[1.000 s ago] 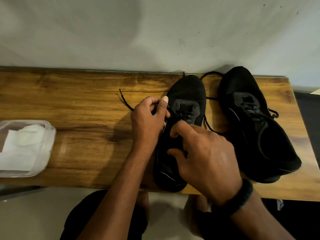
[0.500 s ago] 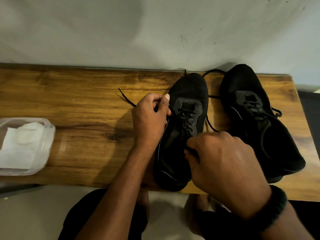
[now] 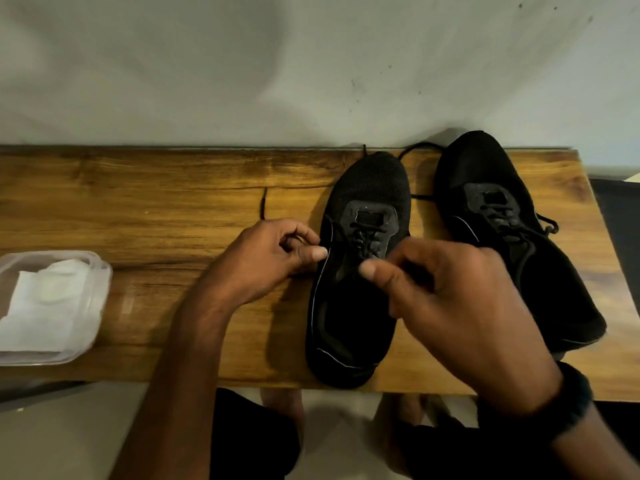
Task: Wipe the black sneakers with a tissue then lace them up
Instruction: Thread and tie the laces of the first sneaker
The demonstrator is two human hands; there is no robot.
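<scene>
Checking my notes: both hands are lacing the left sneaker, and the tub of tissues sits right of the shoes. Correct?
Wrong side: the head view shows the tub of tissues left of the left sneaker and right sneaker. The left hand and right hand are lacing the left sneaker.

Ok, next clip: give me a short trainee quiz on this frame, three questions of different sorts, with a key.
1. Multiple choice: the left hand and right hand are both at which sneaker? A) the one nearer the clear container; B) the farther one; C) neither.
2. True or false: the container of tissues stands between the two sneakers.
3. Fill in: the left hand pinches a black ____, whose loose end lies on the wooden bench.

Key: 1 A, the left sneaker. 2 False; it stands at the bench's left end. 3 lace.
</scene>
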